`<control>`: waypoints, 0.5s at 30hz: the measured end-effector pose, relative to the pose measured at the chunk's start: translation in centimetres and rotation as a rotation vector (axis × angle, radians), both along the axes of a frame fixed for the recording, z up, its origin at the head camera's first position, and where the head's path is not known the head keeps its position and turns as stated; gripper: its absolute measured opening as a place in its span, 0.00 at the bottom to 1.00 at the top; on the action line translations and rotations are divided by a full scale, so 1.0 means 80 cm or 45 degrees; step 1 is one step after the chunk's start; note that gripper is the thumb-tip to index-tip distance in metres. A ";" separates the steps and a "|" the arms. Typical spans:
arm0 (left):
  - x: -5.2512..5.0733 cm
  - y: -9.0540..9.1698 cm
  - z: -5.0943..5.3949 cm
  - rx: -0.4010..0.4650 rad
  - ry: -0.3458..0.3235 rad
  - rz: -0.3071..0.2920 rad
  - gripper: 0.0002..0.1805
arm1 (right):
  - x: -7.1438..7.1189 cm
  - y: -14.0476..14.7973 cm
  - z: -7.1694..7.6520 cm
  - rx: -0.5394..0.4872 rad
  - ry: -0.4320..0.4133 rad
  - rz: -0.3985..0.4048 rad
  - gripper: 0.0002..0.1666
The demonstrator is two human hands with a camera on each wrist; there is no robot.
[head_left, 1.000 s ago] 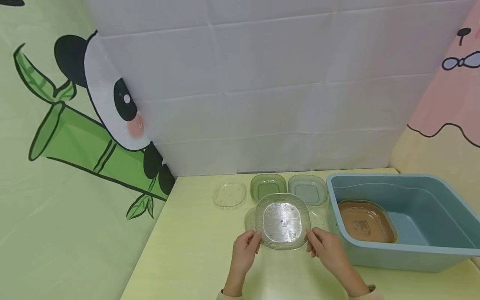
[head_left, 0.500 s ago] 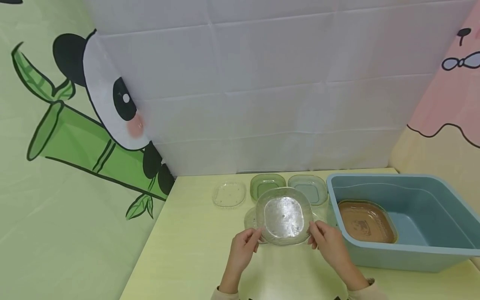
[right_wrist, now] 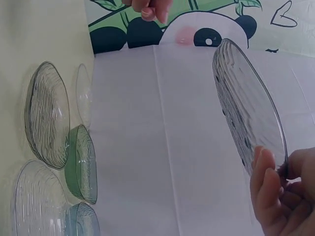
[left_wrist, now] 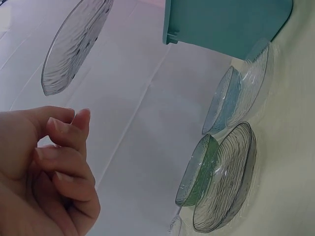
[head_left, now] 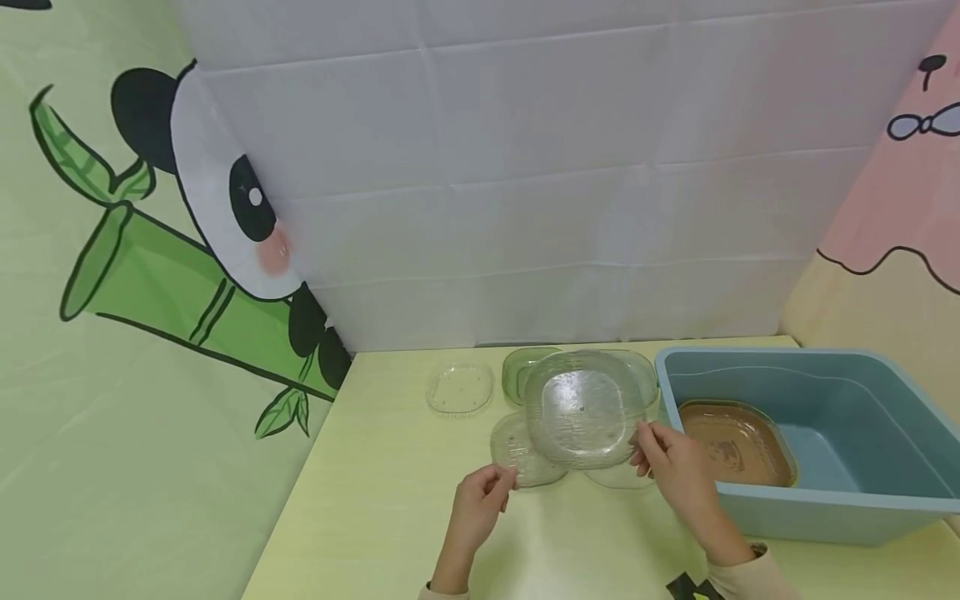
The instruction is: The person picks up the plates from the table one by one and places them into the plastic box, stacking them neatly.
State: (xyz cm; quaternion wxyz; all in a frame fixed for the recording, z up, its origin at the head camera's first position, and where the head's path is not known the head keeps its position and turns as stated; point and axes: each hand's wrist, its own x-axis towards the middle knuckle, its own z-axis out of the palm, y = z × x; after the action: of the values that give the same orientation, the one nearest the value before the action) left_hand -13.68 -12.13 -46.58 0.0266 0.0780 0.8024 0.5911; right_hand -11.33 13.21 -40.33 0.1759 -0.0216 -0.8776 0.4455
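Note:
A clear, ribbed plate (head_left: 581, 408) is held up in the air by the right hand (head_left: 675, 467), whose thumb and fingers pinch its right edge. The right wrist view shows this hand (right_wrist: 285, 191) gripping the tilted plate (right_wrist: 251, 103) by its rim. Apart from the plate, the left hand (head_left: 477, 504) is raised with loosely curled fingers; in the left wrist view it (left_wrist: 54, 167) holds nothing. Beneath and behind the plate on the table are a ribbed clear dish (head_left: 517, 454), another clear dish (head_left: 622, 477), a green dish (head_left: 515, 375) and a bluish dish (left_wrist: 226, 101).
A blue tub (head_left: 825, 500) stands at the right with a brown dish (head_left: 731, 446) inside. Another clear dish (head_left: 459, 389) lies at the back left of the table (head_left: 375, 500). A white cloth (head_left: 525, 208) hangs behind.
The left hand has let go of the clear plate and is apart from it. The right hand has carried the plate up and to the right.

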 end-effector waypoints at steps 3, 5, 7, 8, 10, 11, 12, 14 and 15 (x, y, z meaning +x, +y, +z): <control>-0.001 -0.002 -0.003 -0.026 -0.003 0.009 0.16 | 0.001 0.007 0.006 -0.015 -0.023 -0.011 0.20; -0.002 -0.004 -0.005 -0.040 -0.011 0.019 0.16 | 0.001 0.013 0.010 -0.013 -0.028 -0.027 0.20; -0.002 -0.005 -0.007 -0.049 -0.022 0.028 0.15 | 0.002 0.021 0.013 -0.023 -0.036 -0.049 0.21; -0.002 -0.006 -0.008 -0.050 -0.029 0.031 0.14 | 0.002 0.024 0.014 -0.035 -0.031 -0.052 0.22; -0.002 -0.008 -0.011 -0.052 -0.038 0.036 0.14 | 0.002 0.032 0.016 -0.028 -0.014 -0.079 0.22; -0.002 -0.008 -0.012 -0.054 -0.042 0.037 0.14 | 0.002 0.035 0.016 -0.028 -0.002 -0.092 0.23; -0.002 -0.009 -0.013 -0.059 -0.045 0.040 0.14 | 0.001 0.038 0.018 -0.026 0.010 -0.106 0.23; -0.003 -0.010 -0.016 -0.067 -0.054 0.045 0.14 | 0.002 0.045 0.019 -0.002 0.025 -0.136 0.24; -0.003 -0.011 -0.017 -0.070 -0.053 0.046 0.14 | 0.002 0.047 0.020 0.021 0.033 -0.159 0.24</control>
State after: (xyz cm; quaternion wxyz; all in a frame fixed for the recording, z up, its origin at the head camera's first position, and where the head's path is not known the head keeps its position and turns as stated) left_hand -13.92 -13.01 -47.92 0.0346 0.0506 0.8189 0.5706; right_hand -11.19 17.00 -38.70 0.2148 -0.0691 -0.8759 0.4265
